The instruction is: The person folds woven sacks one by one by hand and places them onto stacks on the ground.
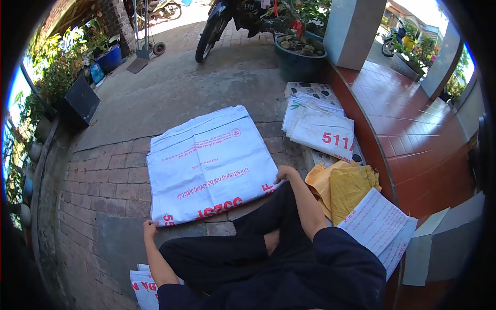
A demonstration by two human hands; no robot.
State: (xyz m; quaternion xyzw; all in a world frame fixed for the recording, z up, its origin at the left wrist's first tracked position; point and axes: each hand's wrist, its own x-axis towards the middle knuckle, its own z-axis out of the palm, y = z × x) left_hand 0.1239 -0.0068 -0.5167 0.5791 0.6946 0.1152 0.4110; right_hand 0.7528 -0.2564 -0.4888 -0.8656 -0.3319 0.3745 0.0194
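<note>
A large white woven sack (206, 160) with red print lies flat on the brick ground in front of my crossed legs. My left hand (150, 228) is closed on its near left corner. At the near right corner, my right hand (283, 174) pinches the sack's edge, fingers curled around it. The near edge appears folded, with large red characters along it. Part of another white sack with red letters (145, 287) shows beside my left arm.
To the right lie a stack of folded white sacks (320, 126), yellow sacks (354, 191) and more printed white sacks (377, 222). A raised red-tiled step (408, 139) borders them. A potted plant (300, 59), a motorbike (227, 23) and a dustpan (138, 65) stand farther off.
</note>
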